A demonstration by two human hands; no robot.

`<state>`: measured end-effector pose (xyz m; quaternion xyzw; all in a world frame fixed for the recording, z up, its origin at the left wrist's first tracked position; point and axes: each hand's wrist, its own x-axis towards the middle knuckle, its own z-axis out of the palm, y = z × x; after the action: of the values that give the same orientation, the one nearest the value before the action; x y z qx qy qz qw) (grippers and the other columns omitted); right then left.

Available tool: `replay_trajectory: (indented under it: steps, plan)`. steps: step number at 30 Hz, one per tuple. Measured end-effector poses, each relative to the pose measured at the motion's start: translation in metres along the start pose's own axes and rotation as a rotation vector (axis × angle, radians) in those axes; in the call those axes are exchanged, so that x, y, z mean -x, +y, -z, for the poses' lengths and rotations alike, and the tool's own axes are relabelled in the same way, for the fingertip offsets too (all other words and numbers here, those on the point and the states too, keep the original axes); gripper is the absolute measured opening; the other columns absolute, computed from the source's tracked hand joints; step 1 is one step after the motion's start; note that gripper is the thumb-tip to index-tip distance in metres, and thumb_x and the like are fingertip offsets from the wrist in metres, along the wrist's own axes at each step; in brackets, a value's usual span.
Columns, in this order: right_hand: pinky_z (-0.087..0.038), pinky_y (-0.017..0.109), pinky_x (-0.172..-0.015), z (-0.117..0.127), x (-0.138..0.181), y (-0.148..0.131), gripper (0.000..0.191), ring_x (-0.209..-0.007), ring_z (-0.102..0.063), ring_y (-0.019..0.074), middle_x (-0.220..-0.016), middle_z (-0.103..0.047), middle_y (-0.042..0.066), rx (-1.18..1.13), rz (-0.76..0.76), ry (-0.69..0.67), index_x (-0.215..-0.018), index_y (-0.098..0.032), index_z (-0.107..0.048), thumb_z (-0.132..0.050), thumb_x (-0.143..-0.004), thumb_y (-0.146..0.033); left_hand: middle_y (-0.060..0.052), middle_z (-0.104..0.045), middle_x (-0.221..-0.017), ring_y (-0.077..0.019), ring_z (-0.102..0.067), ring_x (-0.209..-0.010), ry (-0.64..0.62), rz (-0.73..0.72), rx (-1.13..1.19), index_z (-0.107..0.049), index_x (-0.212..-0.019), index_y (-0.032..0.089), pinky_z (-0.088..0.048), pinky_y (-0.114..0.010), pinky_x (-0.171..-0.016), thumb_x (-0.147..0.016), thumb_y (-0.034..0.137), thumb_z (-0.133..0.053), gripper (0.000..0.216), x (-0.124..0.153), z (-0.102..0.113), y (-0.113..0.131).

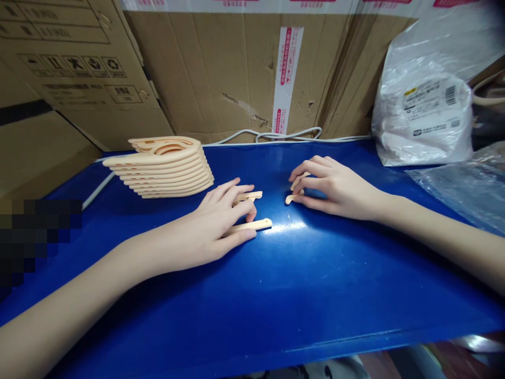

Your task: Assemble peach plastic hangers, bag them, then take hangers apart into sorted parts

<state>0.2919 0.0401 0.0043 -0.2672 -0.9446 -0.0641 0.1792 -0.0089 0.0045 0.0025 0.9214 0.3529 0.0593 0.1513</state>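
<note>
My left hand [221, 221] is closed over a beige plastic strip [258, 225], with thumb and forefinger against it. The strip's rounded end has a small hole and sticks out to the right. Beyond it, partly under the fingers, lies a second beige piece [252, 195]. My right hand [329, 184] has its fingers bent around a small beige hook-ended piece [292, 199]. Another beige bit [300, 180] shows between these fingers; whether the two are joined I cannot tell. Left of my left hand, a neat stack of beige looped plastic pieces [165, 171] rests on the blue table [276, 300].
Large cardboard boxes [221, 68] stand along the back edge. A white cable [236, 134] runs in front of them. At the right back sits a clear plastic bag [426, 116] with white labelled contents, and more clear film [461, 179] lies nearer.
</note>
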Motion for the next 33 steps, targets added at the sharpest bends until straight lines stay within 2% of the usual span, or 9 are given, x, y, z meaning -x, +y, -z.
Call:
replay_trajectory:
  steps: [3,6,12,18,23,27,33]
  plan:
    - [-0.042,0.040,-0.088,-0.003,-0.001,-0.006,0.026,-0.098,-0.061,0.0234,-0.111,-0.069,0.011,-0.087,-0.025,0.048,-0.081,-0.018,-0.069,-0.060,-0.098,-0.034,-0.010,-0.040,-0.159,-0.0323,-0.014,-0.156,0.033,0.028,0.009,-0.055,-0.128,0.025,-0.021,-0.063,-0.124,-0.105,0.053,-0.035,0.041,-0.003,-0.006,-0.001]
    - [-0.040,0.040,-0.091,-0.004,-0.002,-0.011,0.019,-0.100,-0.064,0.0225,-0.108,-0.073,0.008,-0.175,-0.064,0.084,-0.081,-0.019,-0.068,-0.063,-0.096,-0.031,-0.011,-0.038,-0.160,-0.0318,-0.018,-0.155,0.058,0.063,0.000,-0.047,-0.139,0.024,-0.022,-0.061,-0.124,-0.106,0.055,-0.033,0.047,-0.005,-0.009,0.001]
    - [-0.042,0.039,-0.094,-0.002,-0.006,-0.019,0.016,-0.088,-0.069,0.0193,-0.091,-0.077,0.004,-0.344,-0.144,0.117,-0.085,-0.019,-0.067,-0.065,-0.095,-0.031,-0.014,-0.043,-0.154,-0.0273,-0.030,-0.149,0.129,-0.012,-0.036,-0.053,-0.114,0.019,-0.032,-0.053,-0.121,-0.108,0.044,-0.032,0.033,-0.007,-0.009,0.009]
    - [-0.048,0.030,-0.074,-0.005,-0.007,-0.023,0.024,-0.081,-0.065,0.0178,-0.086,-0.073,0.005,-0.351,-0.232,0.188,-0.081,-0.019,-0.064,-0.056,-0.099,-0.032,-0.013,-0.047,-0.149,-0.0246,-0.039,-0.142,0.185,-0.037,-0.018,-0.049,-0.106,0.020,-0.038,-0.051,-0.116,-0.109,0.038,-0.033,0.024,-0.008,-0.012,0.011]
    - [-0.042,0.022,-0.053,-0.005,-0.006,-0.030,0.022,-0.050,-0.058,0.0100,-0.067,-0.068,-0.002,-0.437,-0.358,0.154,-0.088,-0.021,-0.053,-0.046,-0.104,-0.035,-0.012,-0.048,-0.150,-0.0238,-0.041,-0.141,0.211,-0.016,-0.008,-0.048,-0.111,0.020,-0.037,-0.049,-0.117,-0.109,0.040,-0.032,0.026,-0.008,-0.013,0.012]
    - [-0.040,0.022,-0.052,-0.004,-0.005,-0.036,0.024,-0.048,-0.059,0.0113,-0.061,-0.065,-0.003,-0.271,-0.321,0.117,-0.091,-0.022,-0.052,-0.040,-0.105,-0.037,-0.011,-0.048,-0.151,-0.0233,-0.040,-0.142,0.213,-0.006,-0.005,-0.047,-0.114,0.019,-0.036,-0.048,-0.118,-0.109,0.040,-0.032,0.026,-0.008,-0.014,0.013]
    - [-0.039,0.027,-0.057,-0.006,-0.004,-0.040,0.037,-0.057,-0.064,0.0162,-0.075,-0.073,0.002,0.025,-0.242,0.034,-0.102,-0.020,-0.062,-0.035,-0.108,-0.044,-0.011,-0.047,-0.151,-0.0230,-0.039,-0.143,0.225,0.026,0.066,-0.047,-0.112,0.021,-0.036,-0.047,-0.117,-0.109,0.040,-0.032,0.024,-0.006,-0.014,0.018]
